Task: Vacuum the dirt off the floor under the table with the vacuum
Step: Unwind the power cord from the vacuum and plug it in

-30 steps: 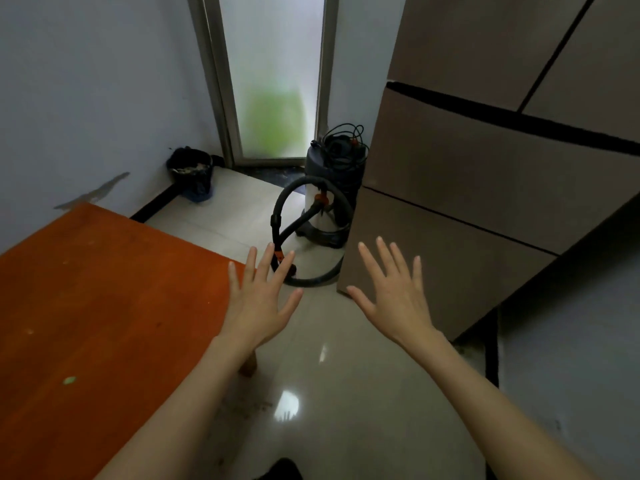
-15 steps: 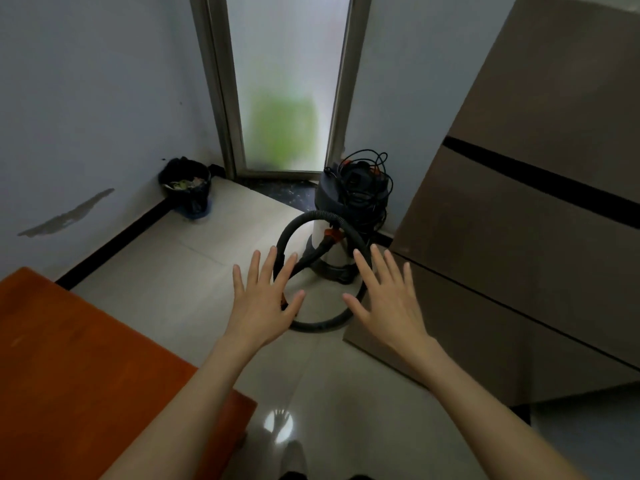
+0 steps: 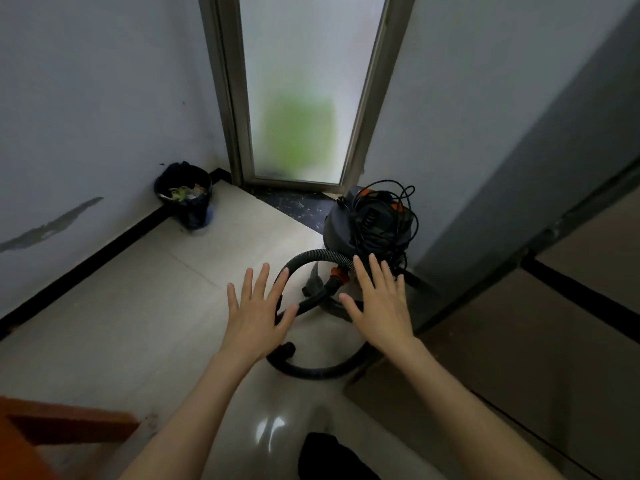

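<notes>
Head view: both forearms reach forward and slightly inward from the bottom of the frame, palms turned down toward the floor. The left hand (image 3: 258, 315) is spread flat, fingers straight and fanned apart, thumb angled out to the right; it holds nothing and touches nothing. The right hand (image 3: 379, 306) mirrors it, fingers straight and lightly splayed, thumb out to the left, likewise released and empty.

The vacuum (image 3: 370, 223), a dark canister with orange trim and a black cord (image 3: 398, 199) bundled loosely on its top, stands on the floor just beyond the right hand's fingertips, against the wall. Its black hose (image 3: 311, 370) arches out from an orange coupling (image 3: 340, 274) seen between the two hands, loops up past the left hand's fingertips, then passes below both hands and curls across the tiles near the wrists. In this view the hands overlap the hose, but whether they are close to it in depth cannot be told.

Far beyond the left hand, in the corner, sits a dark waste bin (image 3: 185, 199) with scraps inside. Straight ahead of both hands stands a frosted glass door (image 3: 298, 88) in a metal frame. To the right of the right forearm rises a brown cabinet (image 3: 540, 341) with dark seams. Below the left forearm, at the lower left edge, the orange corner of the table (image 3: 41, 431) shows. The pale floor (image 3: 138, 323) is glossy, with a light reflection between the forearms.
</notes>
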A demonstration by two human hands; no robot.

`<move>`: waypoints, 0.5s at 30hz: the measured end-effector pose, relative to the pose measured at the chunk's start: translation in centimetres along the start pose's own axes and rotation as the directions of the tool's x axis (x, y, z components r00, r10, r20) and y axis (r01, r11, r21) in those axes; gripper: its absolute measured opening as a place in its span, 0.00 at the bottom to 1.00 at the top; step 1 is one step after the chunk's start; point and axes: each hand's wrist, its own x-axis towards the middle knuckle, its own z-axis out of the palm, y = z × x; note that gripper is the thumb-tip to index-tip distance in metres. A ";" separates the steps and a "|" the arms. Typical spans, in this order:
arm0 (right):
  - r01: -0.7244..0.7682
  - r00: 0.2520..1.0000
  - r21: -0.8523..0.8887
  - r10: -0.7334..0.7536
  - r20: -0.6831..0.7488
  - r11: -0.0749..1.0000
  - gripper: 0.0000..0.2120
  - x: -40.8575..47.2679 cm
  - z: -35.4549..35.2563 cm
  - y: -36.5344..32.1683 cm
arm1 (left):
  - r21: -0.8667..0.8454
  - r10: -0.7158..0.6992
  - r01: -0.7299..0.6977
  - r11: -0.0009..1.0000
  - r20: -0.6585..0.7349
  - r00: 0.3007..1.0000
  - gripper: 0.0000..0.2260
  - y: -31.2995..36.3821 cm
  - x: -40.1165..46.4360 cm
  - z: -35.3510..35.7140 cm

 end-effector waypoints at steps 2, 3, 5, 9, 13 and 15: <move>-0.023 1.000 0.043 0.023 0.013 0.999 0.32 3.6 -0.4 1.0 | -0.006 -0.006 0.006 1.000 0.005 1.000 0.37 0.8 3.0 -0.3; -0.031 0.999 0.057 0.031 0.013 0.998 0.32 5.1 -0.6 1.2 | -0.002 -0.005 0.005 1.000 0.005 1.000 0.37 1.1 4.1 -0.4; -0.060 0.998 0.097 0.058 0.025 0.994 0.32 8.5 -0.7 1.7 | 0.007 -0.014 0.013 1.000 0.020 1.000 0.37 1.4 6.8 -0.6; -0.128 0.991 0.150 0.120 0.062 0.980 0.32 13.2 -0.1 2.4 | 0.027 -0.014 0.012 1.000 0.108 0.994 0.39 1.7 11.4 -0.1; -0.252 0.967 0.227 0.235 0.101 0.941 0.32 17.3 0.8 4.0 | 0.044 0.037 -0.048 0.998 0.217 0.975 0.30 2.1 17.1 0.7; -0.321 0.945 0.261 0.292 0.143 0.910 0.32 19.5 1.4 5.0 | 0.065 0.101 -0.120 0.991 0.252 0.962 0.28 2.0 20.6 1.5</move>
